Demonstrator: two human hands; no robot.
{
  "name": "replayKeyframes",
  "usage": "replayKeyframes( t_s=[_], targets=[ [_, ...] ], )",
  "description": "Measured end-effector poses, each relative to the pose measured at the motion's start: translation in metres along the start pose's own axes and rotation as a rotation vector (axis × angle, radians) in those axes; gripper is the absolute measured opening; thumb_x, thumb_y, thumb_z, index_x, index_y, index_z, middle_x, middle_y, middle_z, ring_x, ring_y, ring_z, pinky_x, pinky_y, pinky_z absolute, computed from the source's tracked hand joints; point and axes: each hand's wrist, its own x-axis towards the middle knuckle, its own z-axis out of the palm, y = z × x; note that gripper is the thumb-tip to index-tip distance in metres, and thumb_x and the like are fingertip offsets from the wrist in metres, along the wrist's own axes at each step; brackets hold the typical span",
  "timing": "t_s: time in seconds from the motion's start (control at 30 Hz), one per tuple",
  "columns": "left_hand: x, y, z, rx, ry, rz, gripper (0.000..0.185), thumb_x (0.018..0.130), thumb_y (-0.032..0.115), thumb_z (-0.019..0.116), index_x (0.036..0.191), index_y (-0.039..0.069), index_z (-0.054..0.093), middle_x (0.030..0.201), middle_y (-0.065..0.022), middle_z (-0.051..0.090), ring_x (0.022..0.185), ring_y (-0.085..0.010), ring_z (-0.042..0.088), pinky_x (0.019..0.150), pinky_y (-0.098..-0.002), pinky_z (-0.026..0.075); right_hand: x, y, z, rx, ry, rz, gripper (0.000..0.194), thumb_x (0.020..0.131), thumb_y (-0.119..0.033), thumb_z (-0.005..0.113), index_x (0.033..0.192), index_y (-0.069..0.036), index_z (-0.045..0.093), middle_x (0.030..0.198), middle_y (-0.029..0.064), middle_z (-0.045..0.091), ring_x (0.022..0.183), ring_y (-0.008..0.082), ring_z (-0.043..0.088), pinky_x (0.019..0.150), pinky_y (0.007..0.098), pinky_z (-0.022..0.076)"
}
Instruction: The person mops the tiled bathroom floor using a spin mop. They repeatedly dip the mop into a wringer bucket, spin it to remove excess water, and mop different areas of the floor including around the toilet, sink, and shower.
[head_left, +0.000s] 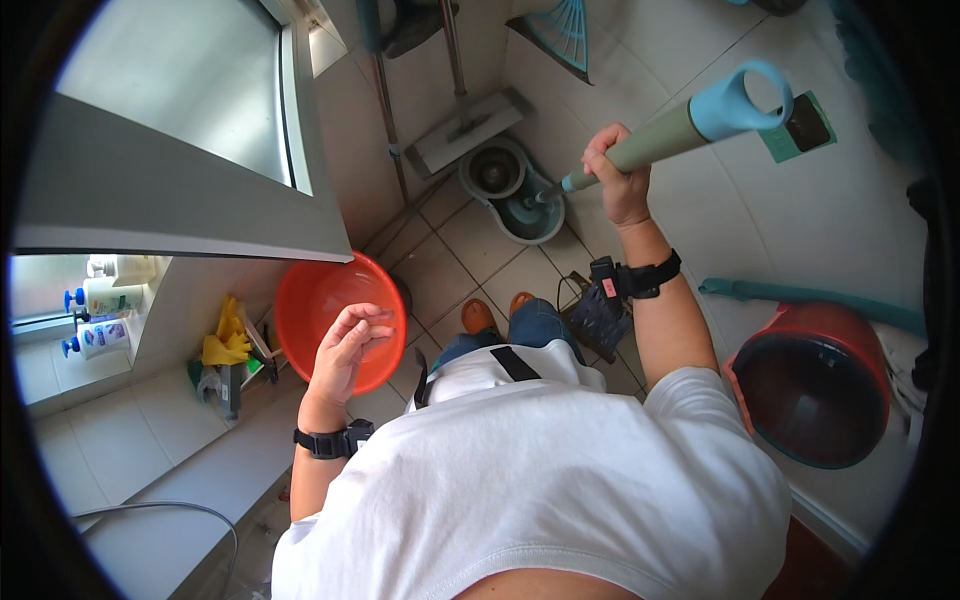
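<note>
My right hand (616, 172) grips the green upper tube of a mop handle (660, 136), which ends in a light blue loop. Its lower end reaches down into the water side of a grey spin-mop bucket (559, 217). In the bucket's other side sits a round wringing basket (493, 169). My left hand (352, 346) is raised, its fingers slightly bent and apart, with nothing in it. Below that hand, from my viewpoint, an orange-red plastic basin (304, 300) stands tilted. The mop head is mostly hidden inside the bucket.
A flat mop (469, 133) leans in the corner behind the bucket. At left are an open window sash (187, 180), yellow rubber gloves (227, 337) and pump bottles (105, 337). A dark woven basket (598, 322) lies near my feet; a red bucket (810, 382) hangs at right.
</note>
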Motion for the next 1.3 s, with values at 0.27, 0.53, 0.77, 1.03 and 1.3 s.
replayKeyframes(
  t_s=[0.27,0.53,0.77,1.03,1.3],
  targets=[
    [-0.005,0.001,-0.017,-0.002,-0.038,0.021,0.023,0.102,0.015,0.053,0.121,0.004,0.058,0.123,-0.0106,0.063,0.104,-0.0178,0.066,0.097,-0.0331,0.050,0.029,-0.048,-0.016,0.147,0.398,-0.138,0.015,0.083,-0.007,0.069,0.077,-0.003,0.056,0.061,0.0034,0.052,0.054,0.0138,0.051,0.055,0.0285,0.0427],
    [0.003,0.003,-0.019,-0.012,-0.064,-0.060,0.022,0.102,0.015,0.053,0.120,0.004,0.058,0.121,-0.0109,0.064,0.104,-0.0177,0.066,0.097,-0.0323,0.050,0.028,-0.104,-0.028,0.115,0.475,-0.223,0.015,0.085,-0.010,0.066,0.076,-0.003,0.056,0.060,0.0037,0.051,0.052,0.0141,0.048,0.057,0.0317,0.0454],
    [0.013,0.011,-0.009,-0.004,-0.101,-0.095,0.020,0.102,0.013,0.053,0.120,0.005,0.058,0.120,-0.0105,0.064,0.103,-0.0169,0.066,0.098,-0.0326,0.050,0.046,-0.152,-0.052,0.011,0.642,-0.281,0.022,0.086,-0.014,0.066,0.070,-0.007,0.052,0.060,0.0032,0.049,0.055,0.0159,0.048,0.061,0.0330,0.0441],
    [0.028,0.019,0.004,0.067,-0.175,-0.126,0.021,0.103,0.016,0.053,0.120,0.005,0.059,0.121,-0.0101,0.063,0.105,-0.0177,0.064,0.099,-0.0336,0.049,0.056,-0.136,-0.065,-0.044,0.908,-0.242,0.023,0.083,-0.015,0.070,0.068,-0.006,0.055,0.060,0.0037,0.048,0.059,0.0173,0.048,0.068,0.0330,0.0436],
    [0.046,0.017,0.018,0.127,-0.242,-0.174,0.021,0.103,0.017,0.052,0.119,0.004,0.059,0.120,-0.0098,0.063,0.106,-0.0198,0.063,0.099,-0.0353,0.048,0.045,-0.164,-0.093,0.055,0.613,-0.249,0.021,0.087,-0.014,0.065,0.070,-0.006,0.055,0.060,0.0034,0.048,0.058,0.0165,0.048,0.069,0.0341,0.0436]
  ],
)
